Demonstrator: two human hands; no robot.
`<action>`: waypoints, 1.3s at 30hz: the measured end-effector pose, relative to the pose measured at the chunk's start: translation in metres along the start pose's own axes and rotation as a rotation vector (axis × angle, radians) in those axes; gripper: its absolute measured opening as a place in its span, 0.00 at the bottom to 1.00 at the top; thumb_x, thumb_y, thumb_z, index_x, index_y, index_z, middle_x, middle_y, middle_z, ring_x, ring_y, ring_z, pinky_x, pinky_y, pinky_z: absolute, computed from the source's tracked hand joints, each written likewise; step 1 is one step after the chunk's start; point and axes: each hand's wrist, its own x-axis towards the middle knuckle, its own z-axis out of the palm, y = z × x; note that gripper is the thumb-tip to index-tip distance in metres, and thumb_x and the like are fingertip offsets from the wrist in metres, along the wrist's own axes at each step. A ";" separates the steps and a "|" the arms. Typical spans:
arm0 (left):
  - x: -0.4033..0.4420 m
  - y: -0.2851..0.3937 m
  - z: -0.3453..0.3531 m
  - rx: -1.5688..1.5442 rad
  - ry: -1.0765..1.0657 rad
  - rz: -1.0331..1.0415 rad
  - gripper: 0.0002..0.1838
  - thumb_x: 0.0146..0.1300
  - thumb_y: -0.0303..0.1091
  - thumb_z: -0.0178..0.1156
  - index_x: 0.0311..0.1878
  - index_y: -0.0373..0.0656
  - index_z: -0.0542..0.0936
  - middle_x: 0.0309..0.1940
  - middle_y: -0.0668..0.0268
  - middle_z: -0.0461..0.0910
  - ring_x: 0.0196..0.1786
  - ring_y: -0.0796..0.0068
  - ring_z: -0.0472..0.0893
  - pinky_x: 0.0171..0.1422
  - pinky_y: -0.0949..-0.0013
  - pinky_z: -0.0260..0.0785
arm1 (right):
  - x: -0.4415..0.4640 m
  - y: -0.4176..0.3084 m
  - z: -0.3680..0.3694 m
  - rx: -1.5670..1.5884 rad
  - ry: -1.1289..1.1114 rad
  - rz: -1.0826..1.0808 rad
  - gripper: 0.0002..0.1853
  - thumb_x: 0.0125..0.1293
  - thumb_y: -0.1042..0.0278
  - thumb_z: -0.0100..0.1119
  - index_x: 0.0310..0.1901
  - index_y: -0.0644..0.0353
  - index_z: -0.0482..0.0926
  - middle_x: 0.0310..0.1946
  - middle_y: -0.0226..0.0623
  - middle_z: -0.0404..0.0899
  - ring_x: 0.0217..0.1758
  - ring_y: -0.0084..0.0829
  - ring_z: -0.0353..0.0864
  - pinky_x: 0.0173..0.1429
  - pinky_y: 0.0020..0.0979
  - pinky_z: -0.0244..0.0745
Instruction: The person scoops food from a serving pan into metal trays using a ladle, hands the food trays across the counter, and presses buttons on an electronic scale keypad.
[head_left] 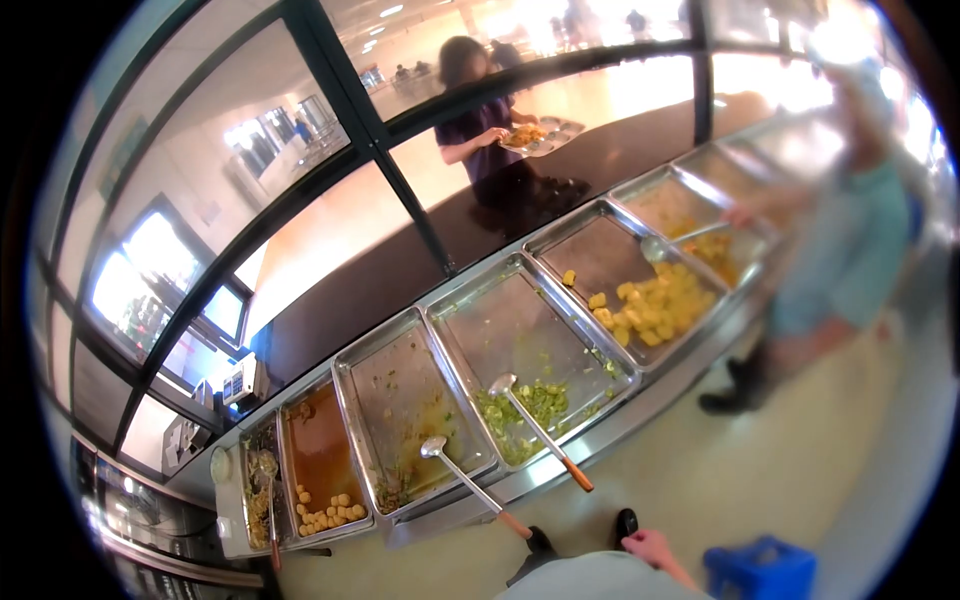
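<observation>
Tray [284, 500] at far left, narrow: mixed food plus a serving spoon [271, 505], handle toward us. Second tray [335, 531]: brown sauce, round pieces [327, 514] bunched at the near end. Third tray [390, 380]: mostly bare metal, a few scraps; long spoon [478, 487] lies over its near rim, orange handle end sticking out on our side. Fourth tray [490, 320]: chopped greens [540, 405] at the near end; orange-handled spoon [540, 430] has its bowl by the greens, handle past the near rim. Behind the window frame a person [490, 150] holds a meal tray [565, 132] with food. Fifth tray [590, 245]: yellow chunks [655, 305], mostly near end and right. Our right hand [650, 548] hangs low by our shirt, apart from the trays, fingers look curled in; can't tell if it holds anything. Left hand out of frame, can't tell its state. Blue bin [762, 572] on the floor, right of our hand. Far right, blurry co-worker [845, 240] holds a ladle [700, 234] over the fifth tray.
</observation>
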 end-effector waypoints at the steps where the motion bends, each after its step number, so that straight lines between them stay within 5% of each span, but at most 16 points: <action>1: 0.003 -0.002 -0.001 -0.002 -0.001 -0.001 0.22 0.56 0.39 0.65 0.54 0.47 0.74 0.46 0.58 0.73 0.44 0.58 0.73 0.45 0.54 0.64 | 0.003 -0.005 -0.003 -0.002 0.028 -0.002 0.18 0.55 0.48 0.66 0.33 0.56 0.90 0.30 0.42 0.88 0.37 0.41 0.88 0.47 0.39 0.82; 13: 0.016 -0.035 -0.020 -0.082 0.011 0.011 0.13 0.56 0.33 0.62 0.45 0.43 0.77 0.35 0.61 0.75 0.33 0.63 0.73 0.35 0.60 0.64 | 0.008 -0.033 -0.015 0.391 0.107 0.109 0.12 0.62 0.63 0.64 0.32 0.65 0.84 0.21 0.38 0.83 0.23 0.28 0.83 0.28 0.33 0.78; 16: 0.016 -0.047 -0.026 -0.102 0.018 0.009 0.11 0.56 0.32 0.61 0.43 0.42 0.77 0.33 0.61 0.75 0.30 0.65 0.74 0.32 0.61 0.64 | 0.002 -0.036 -0.026 0.423 0.074 0.188 0.11 0.65 0.65 0.65 0.40 0.65 0.83 0.25 0.38 0.84 0.23 0.27 0.81 0.26 0.31 0.76; 24: 0.028 -0.105 -0.037 -0.125 0.022 0.066 0.06 0.56 0.28 0.59 0.37 0.40 0.79 0.25 0.63 0.76 0.23 0.68 0.74 0.25 0.66 0.64 | 0.004 -0.022 -0.044 0.251 0.144 0.170 0.12 0.67 0.62 0.61 0.39 0.64 0.83 0.26 0.37 0.84 0.23 0.26 0.81 0.25 0.30 0.76; 27: 0.023 -0.119 -0.033 -0.148 0.012 0.207 0.04 0.56 0.27 0.59 0.35 0.39 0.80 0.23 0.63 0.76 0.20 0.70 0.74 0.22 0.67 0.64 | -0.015 -0.039 -0.047 0.301 0.144 0.182 0.11 0.67 0.62 0.61 0.38 0.64 0.82 0.26 0.36 0.84 0.23 0.25 0.81 0.25 0.29 0.76; 30: 0.036 -0.138 -0.032 0.023 -0.024 0.602 0.04 0.56 0.26 0.58 0.34 0.38 0.80 0.21 0.63 0.76 0.18 0.70 0.74 0.20 0.68 0.64 | -0.024 -0.055 -0.048 0.300 0.147 0.173 0.11 0.67 0.63 0.61 0.38 0.64 0.82 0.27 0.36 0.84 0.23 0.25 0.81 0.24 0.29 0.76; 32: 0.054 -0.138 -0.027 0.022 -0.009 0.482 0.04 0.57 0.26 0.58 0.34 0.37 0.80 0.21 0.63 0.76 0.18 0.70 0.74 0.20 0.68 0.65 | -0.025 -0.066 -0.049 0.285 0.166 0.156 0.11 0.67 0.62 0.62 0.38 0.63 0.82 0.27 0.36 0.84 0.24 0.25 0.81 0.25 0.28 0.75; 34: 0.061 -0.124 -0.021 -0.210 0.023 -0.113 0.04 0.58 0.26 0.58 0.35 0.37 0.80 0.21 0.62 0.77 0.18 0.70 0.74 0.20 0.67 0.65 | -0.025 -0.077 -0.046 0.275 0.194 0.134 0.12 0.67 0.62 0.63 0.39 0.64 0.82 0.28 0.36 0.83 0.24 0.25 0.80 0.26 0.28 0.75; 39: 0.058 -0.121 -0.031 -0.080 -0.004 -0.122 0.03 0.58 0.24 0.60 0.34 0.36 0.80 0.21 0.61 0.77 0.18 0.69 0.75 0.18 0.66 0.62 | 0.002 -0.149 -0.040 -0.010 0.364 -0.253 0.21 0.62 0.48 0.67 0.43 0.61 0.83 0.37 0.42 0.83 0.41 0.40 0.83 0.47 0.38 0.78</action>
